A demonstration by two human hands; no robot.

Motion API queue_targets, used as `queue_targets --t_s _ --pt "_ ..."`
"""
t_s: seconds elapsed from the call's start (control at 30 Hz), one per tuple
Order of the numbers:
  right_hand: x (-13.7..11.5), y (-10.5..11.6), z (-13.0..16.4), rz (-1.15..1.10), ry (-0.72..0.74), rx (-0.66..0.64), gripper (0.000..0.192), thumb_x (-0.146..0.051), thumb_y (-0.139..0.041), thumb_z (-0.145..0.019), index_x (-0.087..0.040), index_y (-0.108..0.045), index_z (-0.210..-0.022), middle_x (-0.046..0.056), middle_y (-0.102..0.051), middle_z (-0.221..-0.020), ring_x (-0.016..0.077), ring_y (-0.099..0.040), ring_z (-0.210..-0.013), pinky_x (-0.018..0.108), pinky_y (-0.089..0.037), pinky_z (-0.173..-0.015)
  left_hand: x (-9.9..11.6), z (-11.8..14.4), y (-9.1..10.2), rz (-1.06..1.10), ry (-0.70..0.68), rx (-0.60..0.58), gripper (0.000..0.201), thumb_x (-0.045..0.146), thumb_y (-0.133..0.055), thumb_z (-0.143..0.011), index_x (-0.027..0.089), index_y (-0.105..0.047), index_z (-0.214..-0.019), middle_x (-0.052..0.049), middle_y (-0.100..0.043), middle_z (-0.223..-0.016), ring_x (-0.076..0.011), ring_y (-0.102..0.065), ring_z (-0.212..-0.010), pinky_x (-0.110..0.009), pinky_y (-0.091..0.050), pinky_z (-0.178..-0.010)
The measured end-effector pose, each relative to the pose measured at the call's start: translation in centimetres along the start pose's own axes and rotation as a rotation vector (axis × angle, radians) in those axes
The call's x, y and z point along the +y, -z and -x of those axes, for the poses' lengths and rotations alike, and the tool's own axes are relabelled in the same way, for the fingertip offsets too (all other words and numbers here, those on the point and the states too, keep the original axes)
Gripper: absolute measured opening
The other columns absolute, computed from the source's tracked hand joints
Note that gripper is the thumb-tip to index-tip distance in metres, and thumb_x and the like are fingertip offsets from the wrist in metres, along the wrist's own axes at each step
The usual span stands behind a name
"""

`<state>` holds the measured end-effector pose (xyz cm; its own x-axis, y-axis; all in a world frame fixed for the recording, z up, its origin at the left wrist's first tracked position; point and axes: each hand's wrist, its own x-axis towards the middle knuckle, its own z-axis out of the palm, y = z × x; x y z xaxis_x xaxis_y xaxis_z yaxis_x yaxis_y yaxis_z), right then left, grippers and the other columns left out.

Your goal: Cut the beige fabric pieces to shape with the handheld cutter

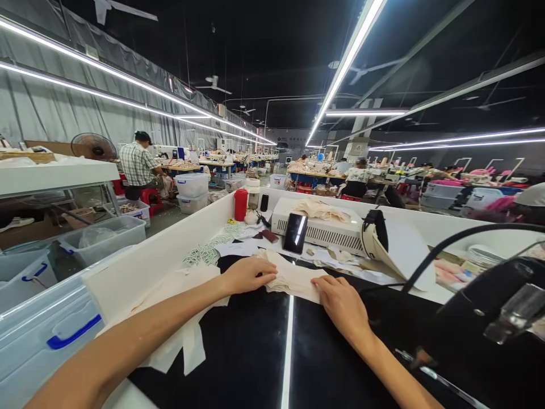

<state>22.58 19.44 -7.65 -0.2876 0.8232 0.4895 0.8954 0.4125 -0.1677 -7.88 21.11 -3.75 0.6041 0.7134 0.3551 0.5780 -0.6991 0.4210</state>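
A large sewing hall with long lamp lines is behind a glossy black table (255,352). On the table lies a small stack of cream fabric pieces (293,278). The left hand (249,274) presses flat on its left edge, fingers stretched, holding nothing. The right hand (340,301) rests on its right corner, fingers slightly curled, touching the fabric. Behind stands a white machine (323,230) with a phone (295,233) leaning on it.

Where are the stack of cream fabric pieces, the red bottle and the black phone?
stack of cream fabric pieces (293,278), head view, middle of the top piece.
red bottle (240,205), head view, middle of its body.
black phone (295,233), head view, centre of its screen.
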Motion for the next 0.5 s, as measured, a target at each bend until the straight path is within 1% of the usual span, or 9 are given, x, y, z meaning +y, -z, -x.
queue_targets --t_s 0.1,0.2,0.27,0.33,0.4,0.47,0.5 --pt "-0.6 0.5 0.4 0.065 0.005 0.013 0.04 -0.009 -0.046 -0.099 -0.022 -0.081 -0.116 0.011 -0.08 -0.112 0.028 -0.066 -0.094 0.04 -0.052 -0.085 0.5 0.2 0.1 0.004 0.028 0.007 0.032 0.037 -0.06 -0.108 0.019 -0.08 -0.126 -0.01 -0.075 -0.139 -0.0284 -0.069 -0.133 -0.04 -0.047 -0.12" --pt "-1.3 0.7 1.0 0.062 0.019 0.024 0.045 -0.007 -0.043 -0.096 -0.019 -0.079 -0.121 0.013 -0.079 -0.116 0.0303 -0.067 -0.097 0.044 -0.053 -0.089 1.2 0.6 1.1 0.007 0.082 0.024 0.033 0.036 -0.059 -0.109 0.019 -0.079 -0.127 -0.009 -0.074 -0.141 -0.0275 -0.068 -0.134 -0.037 -0.047 -0.119" --pt "-2.0 0.8 1.7 0.017 0.042 0.026 0.046 -0.009 -0.04 -0.098 -0.017 -0.078 -0.122 0.014 -0.078 -0.119 0.0312 -0.069 -0.101 0.047 -0.054 -0.093 1.6 1.2 2.3 0.001 0.128 0.037 0.032 0.034 -0.056 -0.11 0.021 -0.079 -0.128 -0.006 -0.075 -0.14 -0.0254 -0.068 -0.133 -0.033 -0.047 -0.118" --pt "-2.8 1.0 2.6 -0.048 0.079 0.021 0.044 -0.014 -0.039 -0.1 -0.019 -0.078 -0.121 0.013 -0.077 -0.119 0.0306 -0.071 -0.103 0.048 -0.056 -0.095 1.7 2.1 4.1 -0.022 0.188 0.045 0.031 0.034 -0.054 -0.111 0.022 -0.079 -0.126 -0.004 -0.077 -0.136 -0.0236 -0.071 -0.128 -0.03 -0.048 -0.114" --pt "-3.4 1.2 3.9 -0.122 0.114 0.018 0.041 -0.022 -0.04 -0.103 -0.022 -0.078 -0.119 0.012 -0.077 -0.12 0.0295 -0.073 -0.107 0.046 -0.059 -0.097 1.5 3.5 6.0 -0.064 0.274 0.048 0.031 0.035 -0.053 -0.112 0.02 -0.08 -0.119 -0.005 -0.08 -0.125 -0.0232 -0.074 -0.117 -0.033 -0.052 -0.109" --pt "-3.8 1.3 5.8 -0.226 0.121 0.027 0.037 -0.03 -0.042 -0.106 -0.026 -0.077 -0.12 0.01 -0.077 -0.124 0.0278 -0.074 -0.112 0.042 -0.062 -0.096 1.2 5.3 7.8 -0.112 0.374 0.048 0.029 0.038 -0.058 -0.112 0.017 -0.077 -0.113 -0.006 -0.079 -0.115 -0.0234 -0.074 -0.108 -0.039 -0.057 -0.103" --pt "-3.8 1.2 6.9 -0.287 0.12 0.032 0.036 -0.034 -0.044 -0.107 -0.028 -0.077 -0.12 0.008 -0.078 -0.124 0.0265 -0.076 -0.112 0.039 -0.063 -0.095 1.0 6.3 8.5 -0.134 0.423 0.046 0.028 0.04 -0.062 -0.11 0.016 -0.075 -0.114 -0.007 -0.077 -0.114 -0.0234 -0.074 -0.105 -0.042 -0.059 -0.1"
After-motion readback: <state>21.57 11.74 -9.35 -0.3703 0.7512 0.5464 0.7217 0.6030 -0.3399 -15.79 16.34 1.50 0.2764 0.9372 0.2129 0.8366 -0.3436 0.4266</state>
